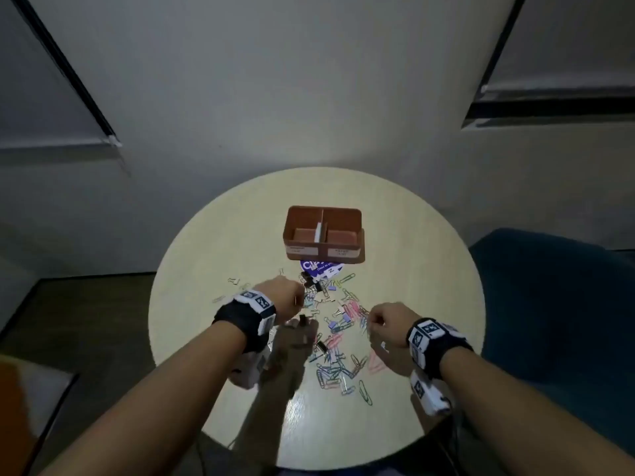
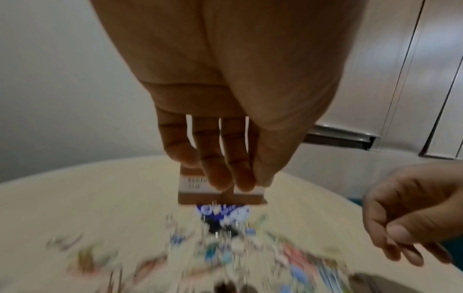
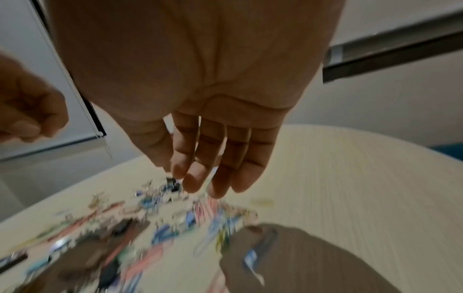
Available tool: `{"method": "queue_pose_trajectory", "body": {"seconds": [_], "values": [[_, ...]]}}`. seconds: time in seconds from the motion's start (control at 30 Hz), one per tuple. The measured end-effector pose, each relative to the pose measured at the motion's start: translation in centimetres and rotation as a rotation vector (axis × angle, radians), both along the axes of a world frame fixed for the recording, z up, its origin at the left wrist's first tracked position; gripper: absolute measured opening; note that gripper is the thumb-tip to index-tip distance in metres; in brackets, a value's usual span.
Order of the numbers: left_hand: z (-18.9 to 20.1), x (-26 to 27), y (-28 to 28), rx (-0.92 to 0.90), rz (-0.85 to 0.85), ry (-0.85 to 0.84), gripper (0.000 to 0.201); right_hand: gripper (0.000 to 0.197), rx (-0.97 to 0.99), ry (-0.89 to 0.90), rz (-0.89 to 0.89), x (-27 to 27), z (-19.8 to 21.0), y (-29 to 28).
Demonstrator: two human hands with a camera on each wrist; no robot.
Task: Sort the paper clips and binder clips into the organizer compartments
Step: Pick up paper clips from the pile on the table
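**A:** How will the paper clips (image 1: 338, 367) and binder clips (image 1: 318, 286) handle?

**B:** I'd judge both very light. The paper clips are thin bent wire, slippery and flat on the surface (image 1: 206, 269), so they want a fingertip pinch at one looped end. The binder clips are stiffer and boxier; take them by the body or the wire handles. They lie mixed in a heap at the middle of the head view, low of the organizer (image 1: 323, 254), whose two compartments look empty.

**A:** And each grip?

**B:** The left hand (image 1: 283, 297) hovers over the heap's upper left, fingers hanging loosely curled, apparently holding nothing. The right hand (image 1: 385, 322) is at the heap's right edge, fingers bent with thumb near forefinger; I can't tell if a clip is between them.

**A:** Any writing?

**B:** Two pale labels on the organizer's front, too blurred to read. A purple packet (image 1: 321, 267) below it shows white letters, perhaps "Cl".
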State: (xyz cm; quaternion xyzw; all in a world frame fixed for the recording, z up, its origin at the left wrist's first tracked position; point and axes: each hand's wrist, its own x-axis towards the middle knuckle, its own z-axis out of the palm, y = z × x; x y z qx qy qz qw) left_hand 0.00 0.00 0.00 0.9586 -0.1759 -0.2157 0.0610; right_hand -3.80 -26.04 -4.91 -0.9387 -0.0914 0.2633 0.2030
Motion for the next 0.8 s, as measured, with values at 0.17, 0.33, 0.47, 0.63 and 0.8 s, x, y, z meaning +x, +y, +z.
{"method": "queue_pose_trajectory", "body": {"seconds": [0.17, 0.33, 0.47, 0.63, 0.8], "values": [[-5.7, -3.1, 2.1, 0.063, 0.019, 0.179, 0.021, 0.023, 0.048, 0.072, -0.080, -2.5, -3.8, 0.3], [-9.1, -5.4, 7.2, -0.024, 0.175, 0.214, 0.016, 0.020, 0.030, 0.077, -0.174, -3.3, -6.0, 0.7], [-10.4, -5.3, 11.7, -0.143, 0.369, 0.164, 0.011, 0.011, -0.007, 0.140, -0.172, -3.7, -7.1, 1.8], [-12.3, -3.8, 15.2, -0.147, 0.435, 0.068, 0.009, 0.024, -0.073, 0.109, -0.140, -3.4, -8.3, 4.4], [-13.7, -4.0, 16.6, -0.160, 0.510, 0.027, 0.022, 0.014, -0.010, 0.040, -0.254, -3.7, -8.2, 5.9]]}}
